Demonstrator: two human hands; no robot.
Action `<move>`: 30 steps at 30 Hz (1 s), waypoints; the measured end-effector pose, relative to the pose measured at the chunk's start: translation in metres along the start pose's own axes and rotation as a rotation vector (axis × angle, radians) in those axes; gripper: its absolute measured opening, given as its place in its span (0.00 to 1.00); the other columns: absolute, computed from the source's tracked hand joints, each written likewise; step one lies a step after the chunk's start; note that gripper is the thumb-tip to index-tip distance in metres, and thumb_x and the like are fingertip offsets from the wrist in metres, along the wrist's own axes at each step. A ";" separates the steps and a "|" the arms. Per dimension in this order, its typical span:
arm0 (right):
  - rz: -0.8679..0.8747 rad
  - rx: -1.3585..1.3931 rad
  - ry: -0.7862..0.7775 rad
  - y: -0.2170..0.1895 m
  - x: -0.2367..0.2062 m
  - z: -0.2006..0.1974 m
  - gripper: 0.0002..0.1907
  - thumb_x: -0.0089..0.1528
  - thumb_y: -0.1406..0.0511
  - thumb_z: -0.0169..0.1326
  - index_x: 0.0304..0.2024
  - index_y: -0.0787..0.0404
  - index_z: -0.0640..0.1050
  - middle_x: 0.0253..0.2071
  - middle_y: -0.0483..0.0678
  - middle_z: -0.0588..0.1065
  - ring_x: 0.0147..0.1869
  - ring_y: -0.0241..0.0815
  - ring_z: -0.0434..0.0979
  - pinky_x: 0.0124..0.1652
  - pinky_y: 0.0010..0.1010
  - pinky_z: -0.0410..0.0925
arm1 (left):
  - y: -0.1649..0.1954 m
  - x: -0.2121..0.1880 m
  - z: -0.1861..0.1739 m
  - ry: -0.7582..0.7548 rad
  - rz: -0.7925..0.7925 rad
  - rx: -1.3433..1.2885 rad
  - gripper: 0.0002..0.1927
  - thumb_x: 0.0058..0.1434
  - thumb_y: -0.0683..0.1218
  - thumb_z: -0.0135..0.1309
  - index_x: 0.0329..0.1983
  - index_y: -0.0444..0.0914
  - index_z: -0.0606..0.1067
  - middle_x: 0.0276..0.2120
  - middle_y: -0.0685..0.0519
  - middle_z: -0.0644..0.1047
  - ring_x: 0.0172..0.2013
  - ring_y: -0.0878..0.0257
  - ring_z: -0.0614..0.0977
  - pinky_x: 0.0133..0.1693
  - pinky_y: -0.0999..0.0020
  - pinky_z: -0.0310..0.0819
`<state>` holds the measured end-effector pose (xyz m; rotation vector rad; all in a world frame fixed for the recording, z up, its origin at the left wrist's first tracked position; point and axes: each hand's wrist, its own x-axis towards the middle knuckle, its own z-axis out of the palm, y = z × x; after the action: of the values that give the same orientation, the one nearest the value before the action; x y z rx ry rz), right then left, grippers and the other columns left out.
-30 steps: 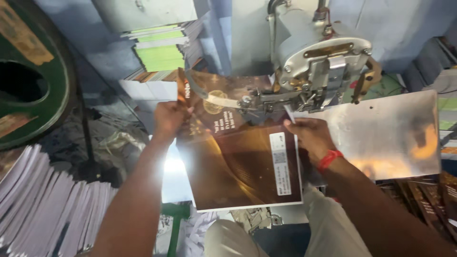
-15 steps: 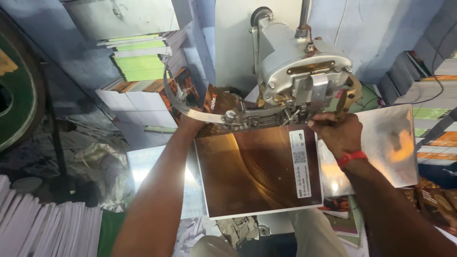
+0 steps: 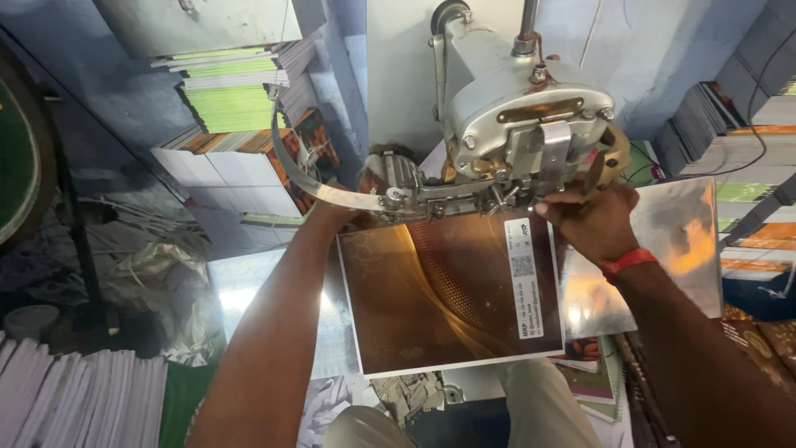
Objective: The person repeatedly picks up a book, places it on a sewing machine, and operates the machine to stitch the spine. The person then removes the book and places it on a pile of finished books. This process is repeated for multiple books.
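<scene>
A brown booklet (image 3: 448,290) with a glossy cover and a white label strip lies open-side down over the arm of a grey metal stitching machine (image 3: 522,108). My right hand (image 3: 593,220), with a red band at the wrist, grips the booklet's far right corner just under the machine head. My left hand (image 3: 336,214) reaches to the booklet's far left corner; its fingers are mostly hidden behind the machine's curved metal arm (image 3: 332,195).
A shiny metal plate (image 3: 663,249) sits to the right of the booklet. Stacks of white and green paper (image 3: 224,108) stand at the back left, more stacks (image 3: 75,398) lie at the lower left, and piled books (image 3: 746,124) are at the right.
The booklet has gone from tilted and raised to lying flat under the machine head. Both hands moved up to its far edge.
</scene>
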<state>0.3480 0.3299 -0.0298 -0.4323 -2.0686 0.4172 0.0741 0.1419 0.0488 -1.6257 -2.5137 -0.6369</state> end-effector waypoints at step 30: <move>0.208 -0.073 -0.225 0.031 -0.011 0.002 0.19 0.59 0.50 0.67 0.41 0.57 0.86 0.39 0.48 0.83 0.46 0.43 0.82 0.55 0.33 0.69 | -0.056 -0.110 0.010 0.231 -0.124 -0.649 0.07 0.58 0.40 0.65 0.39 0.36 0.85 0.24 0.53 0.83 0.22 0.73 0.75 0.26 0.73 0.69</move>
<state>0.3561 0.3514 -0.0532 -0.6750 -2.2707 0.5352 0.0733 0.0321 -0.0084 -1.4224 -2.3781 -1.6845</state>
